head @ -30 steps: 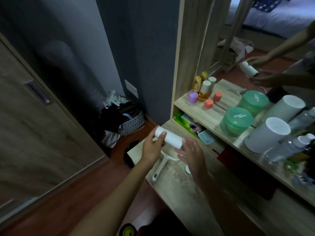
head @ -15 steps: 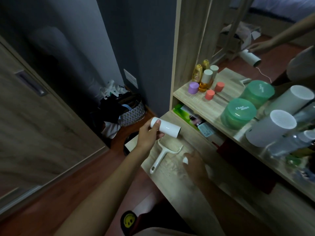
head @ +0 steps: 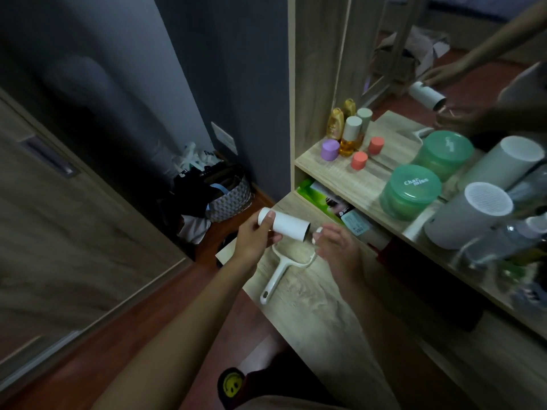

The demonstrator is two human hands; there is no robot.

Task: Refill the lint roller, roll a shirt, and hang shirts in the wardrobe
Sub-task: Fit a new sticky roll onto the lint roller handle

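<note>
- Up over the wooden desk (head: 310, 315), the left hand (head: 251, 242) holds a white paper roll (head: 285, 227). Its fingers and thumb curl round the left end of the roll.
- The roll lies almost flat in the air. Its long side runs from left to right, and the right end dips a little lower. That right end is open and dark inside, and it points at the right hand (head: 336, 247).
- The right hand is just beside the open end of the roll. Its fingertips pinch a small white piece (head: 316, 234). The piece is too small to tell what it is.
- The lint roller handle (head: 276, 276) lies flat on the desk, under both hands. No hand touches it. Its long grip points down and to the left, toward the edge of the desk. Its forked end points up and to the right.
- On the shelf (head: 349, 179) above the desk stand a purple cap (head: 330, 149), a little gold bottle (head: 350, 136) and a green tub (head: 410, 190).
- A mirror behind the shelf shows the hands and the roll again.
- A basket (head: 229, 196) full of dark things sits on the floor by the wall.
</note>
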